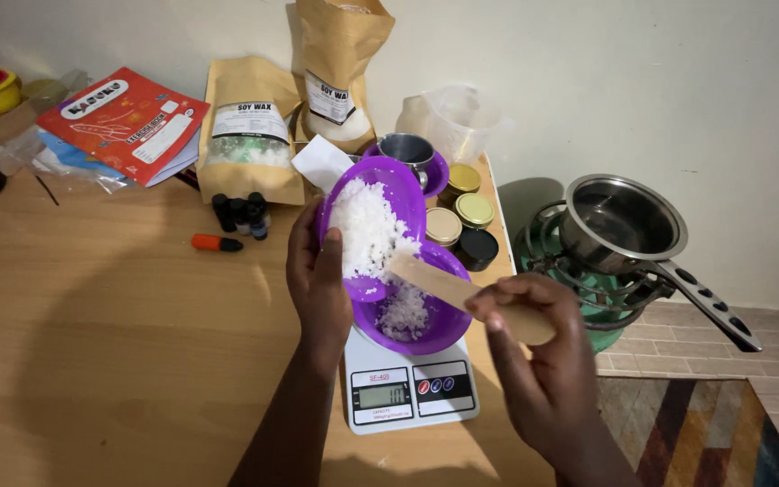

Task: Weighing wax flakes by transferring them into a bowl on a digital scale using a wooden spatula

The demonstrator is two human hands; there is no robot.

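Centre of frame: left hand (319,281) w/ grip clenched on the rim of a tilted purple bowl (388,200), thumb over the edge; bowl is full of white flakes (367,227), tipped down toward a second purple bowl (435,316) just below it. Lower bowl sits on a white digital scale (409,386) at lower centre, some flakes already in it.

Right hand (538,356), lower right of centre, grip closed around the wide end of a flat wooden spatula (448,287); narrow end reaches up-left into the flakes at the tilted bowl's lip.

Scale rests on a light wooden surface (92,343). Behind the bowls, upper centre: two brown paper pouches (250,126) standing against the wall, a metal cup (407,150) on a purple saucer, a clear plastic jug (457,117). Just right of the bowls: small tins w/ gold lids (462,209), one black lid. Left of the bowls: small dark bottles (241,215), an orange marker (216,243). Upper left: red booklet (123,122).

Right of frame, off the surface: steel saucepan (624,221) on a green burner stand (601,298), patterned rug (705,433) at lower right.
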